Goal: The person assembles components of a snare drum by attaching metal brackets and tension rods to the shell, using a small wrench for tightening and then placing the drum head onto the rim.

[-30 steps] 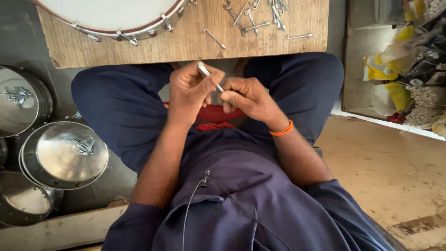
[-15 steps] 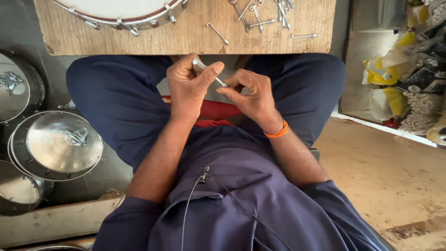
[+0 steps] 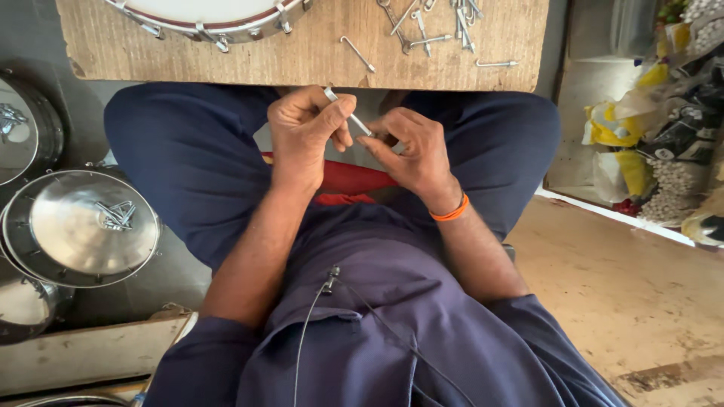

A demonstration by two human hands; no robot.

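Metal rod [image 3: 348,113] pinched between left hand [image 3: 305,132], right hand [image 3: 413,151], over lap

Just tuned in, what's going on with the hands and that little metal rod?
A seated person holds a thin metal rod over their lap, the left hand pinching its upper end and the right hand gripping the lower end. Ahead lies a wooden board carrying a drum with a metal rim and a scatter of loose rods. Shiny metal drum shells sit on the floor beside the left leg.
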